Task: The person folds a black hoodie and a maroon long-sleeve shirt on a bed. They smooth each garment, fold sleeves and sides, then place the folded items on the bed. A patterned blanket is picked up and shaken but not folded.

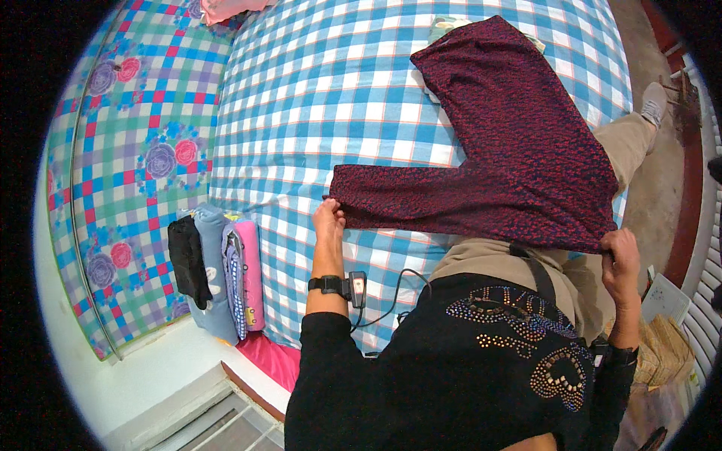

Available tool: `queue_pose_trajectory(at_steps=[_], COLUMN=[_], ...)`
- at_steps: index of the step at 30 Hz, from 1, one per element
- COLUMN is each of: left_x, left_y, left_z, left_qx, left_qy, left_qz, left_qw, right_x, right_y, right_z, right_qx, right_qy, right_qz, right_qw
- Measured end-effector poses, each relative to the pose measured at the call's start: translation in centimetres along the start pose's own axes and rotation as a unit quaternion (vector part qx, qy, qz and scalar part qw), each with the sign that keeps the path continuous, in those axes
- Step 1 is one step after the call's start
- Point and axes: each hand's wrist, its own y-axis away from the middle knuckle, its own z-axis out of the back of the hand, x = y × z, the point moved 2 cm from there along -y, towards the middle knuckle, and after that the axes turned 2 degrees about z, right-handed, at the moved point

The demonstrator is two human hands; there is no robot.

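Note:
A dark red and navy patterned garment (pixel 524 129) is spread over the blue-and-white checked bedsheet (pixel 338 101) and partly across my lap. One narrow, sleeve- or leg-like part reaches left, and a wider part runs up and away. My left hand (pixel 329 217) pinches the lower corner of the narrow part's end. At the garment's lower right corner, my right hand (pixel 620 256) grips the edge between thumb and fingers. A pale green patterned cloth (pixel 445 25) peeks out from under the far end, mostly hidden.
Several folded clothes (pixel 211 270) stand in a row at the bed's left, beside a floral checked cloth covering (pixel 163 160). A cable (pixel 389 307) runs from the device on my left wrist. Woven-patterned packages (pixel 663 349) sit low on the right. Pink fabric (pixel 231 8) lies at the far left.

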Motion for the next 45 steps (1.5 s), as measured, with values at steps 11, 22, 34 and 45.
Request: queue_pose_trajectory(at_steps=[11, 22, 34, 45], left_x=[-0.3, -1.4, -0.5, -2.9], left_y=[-2.6, 0.2, -1.1, -0.2], left_z=[1.3, 0.6, 2.2, 1.2], left_qx=[-0.058, -0.008, 0.078, 0.009], left_qy=[-0.132, -0.317, -0.363, -0.453], left_qz=[-0.121, -0.172, -0.276, -0.191], left_qw=[0.982, 0.933, 0.887, 0.871], right_x=[0.8, 0.3, 0.1, 0.2], right_y=[-0.4, 0.0, 0.3, 0.2], right_z=[0.3, 0.3, 0.1, 0.1], right_qx=[0.003, 0.013, 0.02, 0.013], right_qy=[0.004, 0.02, 0.023, 0.033], right_qz=[-0.017, -0.023, -0.026, -0.026], right_qw=[1.0, 0.999, 0.999, 0.999])
